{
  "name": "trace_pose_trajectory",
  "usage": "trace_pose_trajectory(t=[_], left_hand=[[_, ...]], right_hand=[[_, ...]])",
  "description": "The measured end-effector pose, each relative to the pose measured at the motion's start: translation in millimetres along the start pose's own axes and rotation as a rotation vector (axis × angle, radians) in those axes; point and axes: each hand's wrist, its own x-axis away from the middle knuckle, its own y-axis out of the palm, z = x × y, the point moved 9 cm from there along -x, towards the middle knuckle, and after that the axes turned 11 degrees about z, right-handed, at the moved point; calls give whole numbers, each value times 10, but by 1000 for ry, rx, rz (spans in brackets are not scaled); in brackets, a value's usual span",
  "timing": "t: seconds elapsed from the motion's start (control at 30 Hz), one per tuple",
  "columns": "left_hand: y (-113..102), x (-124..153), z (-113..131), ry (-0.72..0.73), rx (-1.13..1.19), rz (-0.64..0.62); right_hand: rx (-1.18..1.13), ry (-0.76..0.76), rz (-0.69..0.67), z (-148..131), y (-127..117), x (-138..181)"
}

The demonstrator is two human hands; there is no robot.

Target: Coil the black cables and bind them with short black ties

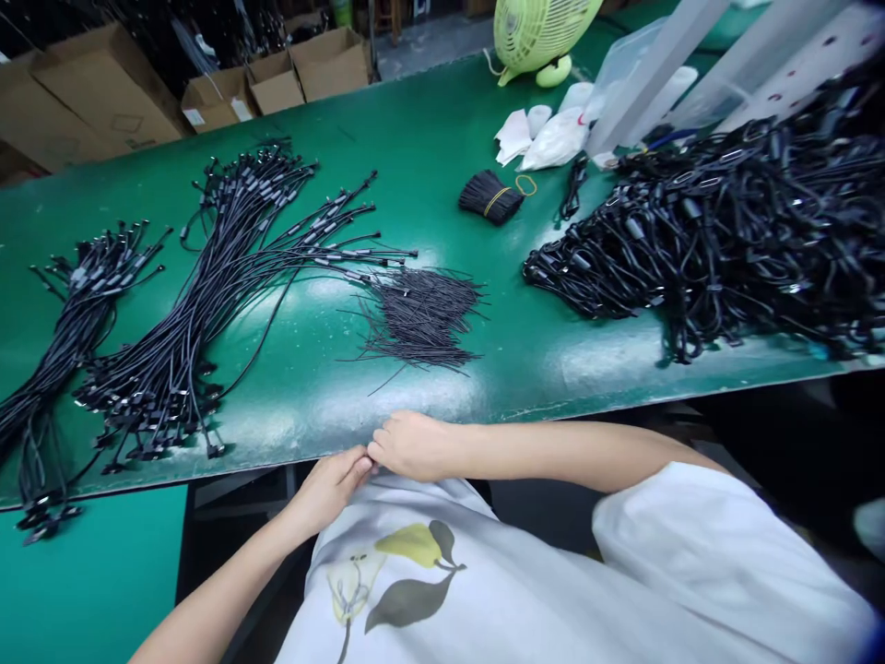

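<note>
My left hand [332,484] and my right hand [409,444] meet at the near edge of the green table [442,138], fingertips pressed together. Both hands are closed; what they pinch is hidden from me. Just beyond them lies a loose pile of thin black twist ties [421,318]. A fanned bundle of black cables [228,267] lies to the left, with a smaller cable bundle [76,314] further left. A large tangled heap of black cables [725,240] fills the right side.
A banded bunch of black ties [492,196] and a rubber band [525,185] lie mid-table. White plastic bags [553,134] and a green fan [539,32] stand at the back. Cardboard boxes [277,78] line the far left edge.
</note>
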Motion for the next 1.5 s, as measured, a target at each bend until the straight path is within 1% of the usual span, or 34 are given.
trace_pose_trajectory(t=[0.03, 0.07, 0.1, 0.13, 0.17, 0.2, 0.23, 0.3, 0.33, 0.4, 0.43, 0.5, 0.57, 0.6, 0.63, 0.67, 0.73, 0.77, 0.8, 0.83, 0.87, 0.9, 0.93, 0.97, 1.0, 1.03, 1.1, 1.13, 1.17, 1.27, 1.37, 1.43, 1.5], left_hand=[[5, -6, -35, -28, 69, 23], [-3, -10, -76, -63, 168, 56], [-23, -13, -117, -97, 285, 98], [-47, -17, -147, -125, 408, 137], [-75, -22, -162, -143, 526, 174], [-105, -30, -159, -153, 630, 206], [-129, -40, -140, -156, 717, 225], [-157, -62, -74, -168, 847, 235], [-165, -73, -40, -178, 899, 237], [-192, -90, 13, -195, 977, 259], [-208, -96, 32, -198, 1004, 277], [-231, -109, 68, -187, 1040, 313], [-230, -131, 112, -162, 1059, 334], [-216, -147, 139, -149, 1068, 333], [-196, -167, 166, -138, 1078, 326], [-174, -189, 193, -126, 1087, 316], [-148, -229, 229, -103, 1091, 306], [-155, -244, 234, -89, 1077, 316], [-184, -253, 231, -67, 1050, 341], [-235, -254, 219, -39, 1007, 384], [-304, -246, 201, -7, 944, 438], [-381, -231, 183, 27, 864, 495], [-457, -211, 169, 63, 769, 546], [-526, -189, 160, 98, 664, 589], [-579, -169, 155, 130, 561, 613], [-611, -154, 146, 150, 466, 618], [-618, -138, 102, 160, 334, 582], [-595, -136, 66, 150, 306, 544], [-556, -136, 23, 134, 308, 495], [-426, -131, -102, 83, 454, 373], [-342, -134, -217, 11, 637, 336], [-296, -141, -247, -14, 672, 321], [-262, -150, -244, -12, 613, 318]], right_hand=[[-54, 31, 39, 129, -80, 31], [-94, 90, 111, 330, -197, 73], [-104, 185, 216, 610, -344, 136], [-74, 309, 337, 947, -500, 229], [-9, 446, 452, 1306, -643, 352], [86, 578, 536, 1646, -751, 485], [168, 654, 559, 1924, -797, 577], [261, 686, 502, 2313, -766, 642], [277, 668, 456, 2424, -724, 638], [294, 645, 409, 2501, -691, 638], [308, 660, 425, 2482, -721, 657], [326, 731, 537, 2336, -842, 725], [252, 803, 704, 2052, -929, 777], [151, 808, 765, 1868, -905, 752], [7, 789, 791, 1666, -826, 676], [-170, 751, 775, 1450, -696, 553], [-516, 697, 693, 1027, -382, 277], [-642, 694, 667, 854, -251, 168], [-713, 702, 661, 722, -159, 90], [-719, 706, 668, 627, -116, 37], [-660, 694, 674, 559, -118, 1], [-544, 658, 669, 503, -160, -31], [-390, 589, 652, 443, -229, -69], [-223, 483, 628, 369, -308, -117], [-69, 342, 607, 272, -386, -171], [61, 182, 585, 161, -445, -221], [229, -128, 534, -52, -504, -286], [280, -243, 498, -127, -510, -308], [320, -325, 455, -177, -507, -332], [417, -448, 322, -262, -476, -403], [473, -496, 237, -307, -444, -449], [494, -518, 193, -323, -400, -466], [553, -559, 133, -346, -302, -465]])
